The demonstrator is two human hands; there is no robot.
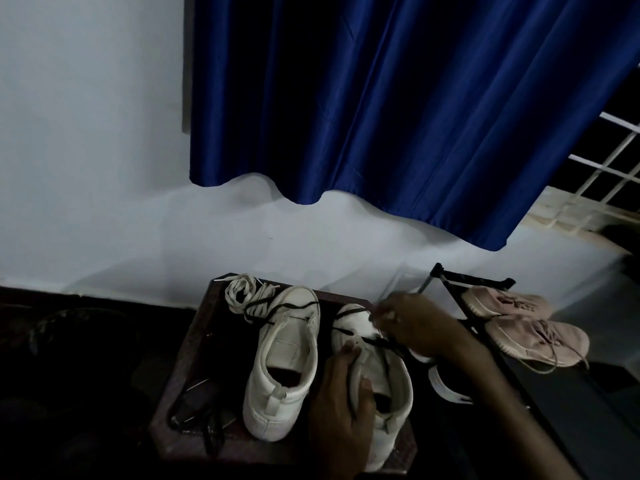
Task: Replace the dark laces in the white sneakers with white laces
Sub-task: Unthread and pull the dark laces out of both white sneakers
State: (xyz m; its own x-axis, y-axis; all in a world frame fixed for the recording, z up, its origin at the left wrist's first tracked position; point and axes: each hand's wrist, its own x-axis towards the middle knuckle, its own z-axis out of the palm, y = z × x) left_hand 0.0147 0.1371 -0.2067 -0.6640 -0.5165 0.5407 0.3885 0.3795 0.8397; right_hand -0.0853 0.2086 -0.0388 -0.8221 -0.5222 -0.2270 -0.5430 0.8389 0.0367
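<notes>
Left hand [341, 393]: bare, with short pale nails showing on the fingers [347, 349].
Right hand [412, 323]: bare, details blurred in the dim light.
Left forearm [332, 455]: bare to the bottom edge.
Right forearm [485, 386]: bare along all its visible length.

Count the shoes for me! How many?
4. The left white sneaker and right white sneaker sit on the brown table. The far pink shoe and near pink shoe rest on the black rack. Another may hide under the right arm.
</notes>
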